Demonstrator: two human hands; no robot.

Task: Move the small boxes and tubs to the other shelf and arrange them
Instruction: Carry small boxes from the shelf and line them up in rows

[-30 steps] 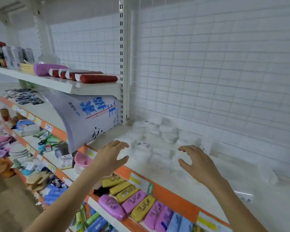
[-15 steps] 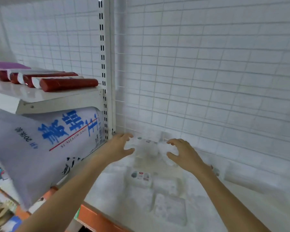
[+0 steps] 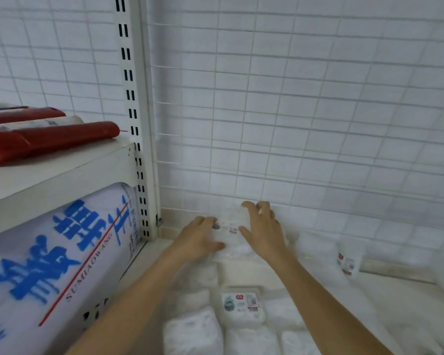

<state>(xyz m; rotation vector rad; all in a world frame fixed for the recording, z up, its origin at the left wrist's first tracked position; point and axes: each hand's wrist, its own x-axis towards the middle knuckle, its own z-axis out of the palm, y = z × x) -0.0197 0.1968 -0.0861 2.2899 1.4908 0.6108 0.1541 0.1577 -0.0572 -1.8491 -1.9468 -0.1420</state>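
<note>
Both hands are reaching to the back left corner of the shelf and closing in on the same clear tub (image 3: 233,228). Left hand (image 3: 199,238) has its fingers curled on the tub's left side with the thumb out along the front, right hand (image 3: 263,228) is draped over the top and right side with fingers bent down the back. So it's a two-handed grip on that one tub, which sits right up against the wire grid back panel (image 3: 305,111).

Going big to small from there: the grid panel fills most of the view, then there's a big white sack (image 3: 57,265) lying in the next bay on the left, with large blue Chinese characters, a red diagonal line and "SUMIAOWANG" printed along it. Above the sack is a white shelf board (image 3: 49,180) holding red rolls (image 3: 49,139) lying on their sides, with a white one between them. A slotted white upright post (image 3: 136,119) splits the two bays.

The white shelf (image 3: 400,298) under the hands is covered in more clear plastic tubs and boxes, all pretty washed out. I can't tell what's inside any of them. One tub (image 3: 242,307) near the front has a label on top with a small red square and a greenish picture, too blurry to read. Another small box (image 3: 347,262) off to the right, near the back, has a red-and-white label, also unreadable. The gripped tub has a tiny label too.
</note>
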